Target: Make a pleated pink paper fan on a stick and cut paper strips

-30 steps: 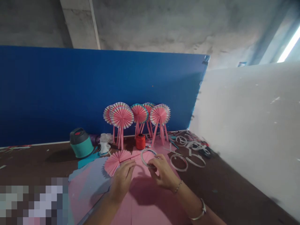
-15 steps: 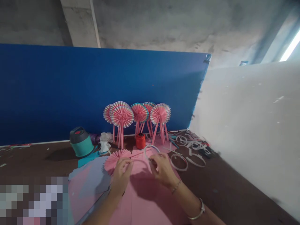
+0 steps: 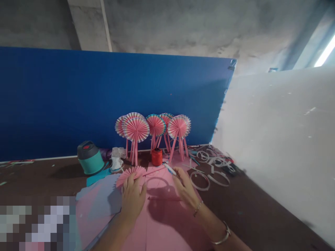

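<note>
My left hand has its fingers stretched out and lies over the near right edge of a pink pleated paper fan; whether it presses on the fan I cannot tell. In my right hand is a narrow white and blue ring, apparently a tape roll, seen nearly edge-on and pinched between thumb and fingers. Below both hands are pink paper sheets. Across them lies a pink strip, its right end hidden by my right hand. Another slim pink stick reaches right from the fan.
Finished pink fans on sticks stand before a blue panel. A red spool sits ahead of my hands. Several loose white rings lie right. A teal and black container stands left, behind grey-blue paper.
My left hand has moved slightly left and down, and its pinched fingers have spread over the fan. The ring in my right hand has turned from face-on to nearly edge-on.
</note>
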A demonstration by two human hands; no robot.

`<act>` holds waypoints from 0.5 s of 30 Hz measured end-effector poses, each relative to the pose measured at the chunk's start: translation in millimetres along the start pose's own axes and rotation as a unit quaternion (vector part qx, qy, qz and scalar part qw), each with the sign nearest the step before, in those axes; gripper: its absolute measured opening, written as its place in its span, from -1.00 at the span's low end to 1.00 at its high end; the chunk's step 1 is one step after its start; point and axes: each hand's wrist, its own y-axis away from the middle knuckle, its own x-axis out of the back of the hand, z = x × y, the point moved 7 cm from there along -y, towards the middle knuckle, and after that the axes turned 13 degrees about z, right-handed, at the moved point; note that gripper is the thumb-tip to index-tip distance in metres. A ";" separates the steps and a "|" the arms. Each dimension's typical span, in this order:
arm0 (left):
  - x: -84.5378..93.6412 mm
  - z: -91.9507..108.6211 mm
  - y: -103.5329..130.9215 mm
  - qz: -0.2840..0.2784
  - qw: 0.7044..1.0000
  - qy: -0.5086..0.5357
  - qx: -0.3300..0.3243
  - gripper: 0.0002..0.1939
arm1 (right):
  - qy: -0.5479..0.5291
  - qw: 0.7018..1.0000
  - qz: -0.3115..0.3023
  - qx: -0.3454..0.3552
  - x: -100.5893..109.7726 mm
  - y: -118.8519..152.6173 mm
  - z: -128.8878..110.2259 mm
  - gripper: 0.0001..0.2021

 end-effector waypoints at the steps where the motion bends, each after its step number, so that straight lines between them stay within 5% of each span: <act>1: 2.7 3.9 -1.1 -0.001 1.000 0.007 -0.012 -0.77 | 0.006 1.000 -0.010 0.003 -1.2 2.2 -0.7 -0.78; 5: 13.4 15.0 -2.5 0.043 0.997 0.047 -0.047 -0.81 | 0.034 0.998 -0.040 0.038 -4.8 8.1 -3.6 -0.74; 9: 17.4 22.9 3.2 0.101 0.987 0.086 -0.087 -0.53 | 0.083 0.988 -0.077 0.108 -12.4 12.4 -11.0 -0.78; 15: 11.7 41.1 12.9 0.015 0.975 0.162 -0.149 -0.45 | 0.094 0.958 -0.110 0.246 -24.2 22.2 -28.4 -0.80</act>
